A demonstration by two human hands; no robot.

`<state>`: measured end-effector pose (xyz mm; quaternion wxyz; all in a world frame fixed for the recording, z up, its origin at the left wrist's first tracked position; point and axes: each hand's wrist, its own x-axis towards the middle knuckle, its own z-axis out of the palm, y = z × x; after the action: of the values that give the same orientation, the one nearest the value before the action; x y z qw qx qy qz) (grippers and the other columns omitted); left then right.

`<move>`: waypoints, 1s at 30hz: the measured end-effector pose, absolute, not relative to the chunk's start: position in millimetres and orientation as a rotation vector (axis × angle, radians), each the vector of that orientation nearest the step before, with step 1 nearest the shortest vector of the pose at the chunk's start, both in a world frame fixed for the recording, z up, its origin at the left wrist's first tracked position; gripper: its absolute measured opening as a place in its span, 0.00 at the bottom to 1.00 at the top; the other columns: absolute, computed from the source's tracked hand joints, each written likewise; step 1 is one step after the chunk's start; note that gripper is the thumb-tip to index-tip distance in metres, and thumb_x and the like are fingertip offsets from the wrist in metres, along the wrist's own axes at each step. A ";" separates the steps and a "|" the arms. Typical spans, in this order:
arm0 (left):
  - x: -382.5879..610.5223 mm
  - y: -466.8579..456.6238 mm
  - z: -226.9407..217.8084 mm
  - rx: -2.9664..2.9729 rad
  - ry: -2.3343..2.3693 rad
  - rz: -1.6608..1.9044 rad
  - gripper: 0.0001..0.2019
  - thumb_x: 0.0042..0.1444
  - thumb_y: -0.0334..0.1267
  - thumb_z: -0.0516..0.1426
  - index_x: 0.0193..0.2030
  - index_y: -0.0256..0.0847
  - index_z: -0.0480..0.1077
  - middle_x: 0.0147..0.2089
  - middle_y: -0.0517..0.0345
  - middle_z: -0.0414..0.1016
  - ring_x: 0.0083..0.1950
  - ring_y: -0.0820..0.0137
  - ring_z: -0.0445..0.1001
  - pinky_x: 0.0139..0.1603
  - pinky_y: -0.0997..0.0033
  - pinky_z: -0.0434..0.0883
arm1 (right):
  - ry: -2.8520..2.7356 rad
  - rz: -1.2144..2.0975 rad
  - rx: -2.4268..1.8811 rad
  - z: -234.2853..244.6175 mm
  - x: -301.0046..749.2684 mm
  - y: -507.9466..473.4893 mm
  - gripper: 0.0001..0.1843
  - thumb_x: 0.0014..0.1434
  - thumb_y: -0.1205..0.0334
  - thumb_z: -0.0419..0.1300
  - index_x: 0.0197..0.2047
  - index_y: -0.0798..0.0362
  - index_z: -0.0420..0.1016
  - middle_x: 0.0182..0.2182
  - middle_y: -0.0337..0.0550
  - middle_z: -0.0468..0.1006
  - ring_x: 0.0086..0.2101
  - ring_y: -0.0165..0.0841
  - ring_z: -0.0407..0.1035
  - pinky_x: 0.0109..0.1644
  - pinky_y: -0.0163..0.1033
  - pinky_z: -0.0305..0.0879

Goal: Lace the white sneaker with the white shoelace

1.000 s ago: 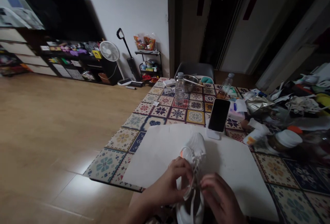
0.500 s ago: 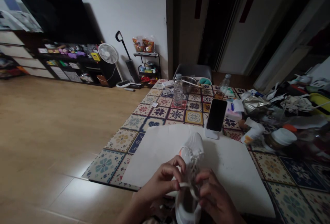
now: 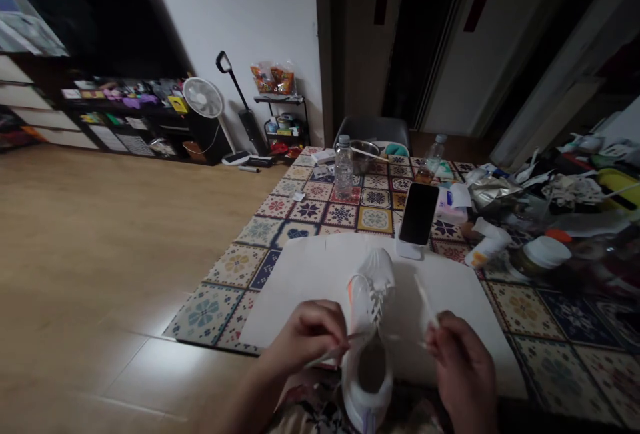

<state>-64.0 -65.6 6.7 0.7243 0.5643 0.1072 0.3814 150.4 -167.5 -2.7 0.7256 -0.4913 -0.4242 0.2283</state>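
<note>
A white sneaker with an orange patch on its side points away from me, its heel near my body and its toe on a white sheet. Left of its opening, my left hand is closed, pinching one end of the white shoelace. My right hand is closed too, out to the right, gripping the other side of the shoelace, whose loose end sticks up past the fingers. Between the hands the lace runs across the shoe's opening, partly blurred.
Beyond the shoe a phone stands on a white holder. Clear bottles and a metal bowl sit farther back on the patterned tablecloth. At right are a white-lidded jar and a heap of clutter.
My hands have moved apart, the right one well to the right, drawing the shoelace out across the shoe's opening. The view has shifted slightly.
</note>
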 end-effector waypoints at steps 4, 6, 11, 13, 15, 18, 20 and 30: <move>-38.2 -78.5 5.3 1.050 0.451 0.609 0.22 0.41 0.42 0.73 0.45 0.40 0.79 0.24 0.63 0.73 0.21 0.78 0.69 0.24 0.78 0.65 | -1.545 0.300 -1.102 -1.0 135.5 -166.0 0.05 0.64 0.66 0.60 0.39 0.49 0.77 0.29 0.39 0.79 0.30 0.30 0.74 0.34 0.32 0.72; -29.7 -82.1 3.6 1.001 0.482 0.604 0.21 0.40 0.43 0.74 0.41 0.38 0.78 0.23 0.65 0.72 0.20 0.78 0.69 0.24 0.79 0.66 | -1.698 0.257 -1.084 2.9 131.6 -165.9 0.07 0.65 0.67 0.57 0.43 0.49 0.76 0.31 0.40 0.80 0.31 0.30 0.75 0.37 0.32 0.72; -27.4 -85.0 5.3 1.155 0.534 0.704 0.19 0.42 0.49 0.72 0.25 0.33 0.74 0.25 0.59 0.74 0.23 0.77 0.68 0.26 0.77 0.66 | -1.740 0.291 -1.150 7.0 129.5 -165.7 0.05 0.66 0.64 0.56 0.42 0.50 0.72 0.33 0.43 0.78 0.34 0.32 0.74 0.39 0.35 0.73; -29.1 -86.0 8.7 1.297 0.546 0.755 0.19 0.46 0.50 0.70 0.26 0.34 0.75 0.26 0.57 0.74 0.27 0.75 0.70 0.31 0.76 0.67 | -1.731 0.321 -1.127 6.3 129.9 -166.1 0.06 0.66 0.67 0.54 0.39 0.50 0.71 0.31 0.42 0.76 0.33 0.32 0.73 0.38 0.34 0.72; -30.3 -87.4 11.8 1.389 0.540 0.749 0.18 0.49 0.50 0.68 0.27 0.34 0.76 0.28 0.55 0.75 0.31 0.73 0.71 0.34 0.76 0.67 | -1.700 0.326 -1.107 4.3 130.2 -167.7 0.08 0.66 0.69 0.52 0.36 0.50 0.69 0.29 0.41 0.75 0.32 0.31 0.72 0.37 0.33 0.71; -31.7 -89.3 13.2 1.446 0.507 0.671 0.17 0.51 0.49 0.67 0.29 0.34 0.76 0.30 0.53 0.77 0.32 0.72 0.73 0.35 0.75 0.68 | -1.537 0.337 -1.144 -1.2 130.4 -171.4 0.09 0.67 0.68 0.51 0.36 0.49 0.67 0.28 0.39 0.73 0.31 0.30 0.71 0.34 0.32 0.69; -32.8 -89.7 11.6 1.468 0.496 0.657 0.16 0.52 0.48 0.66 0.29 0.34 0.76 0.30 0.52 0.77 0.32 0.71 0.74 0.35 0.75 0.69 | -1.390 0.340 -1.196 -5.2 130.1 -172.3 0.07 0.67 0.66 0.52 0.36 0.49 0.66 0.28 0.38 0.71 0.28 0.29 0.69 0.31 0.31 0.68; -41.8 -83.7 8.5 1.671 0.445 0.929 0.12 0.59 0.43 0.62 0.32 0.36 0.77 0.32 0.51 0.78 0.35 0.69 0.74 0.40 0.71 0.70 | -1.763 0.335 -1.213 1.9 127.9 -162.8 0.09 0.62 0.69 0.53 0.43 0.49 0.71 0.38 0.46 0.77 0.40 0.36 0.74 0.45 0.39 0.74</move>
<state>-41.8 -83.7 8.5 0.5558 0.7077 0.1884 0.3934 127.9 -162.8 1.9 0.4689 -0.4946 -0.7189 0.1368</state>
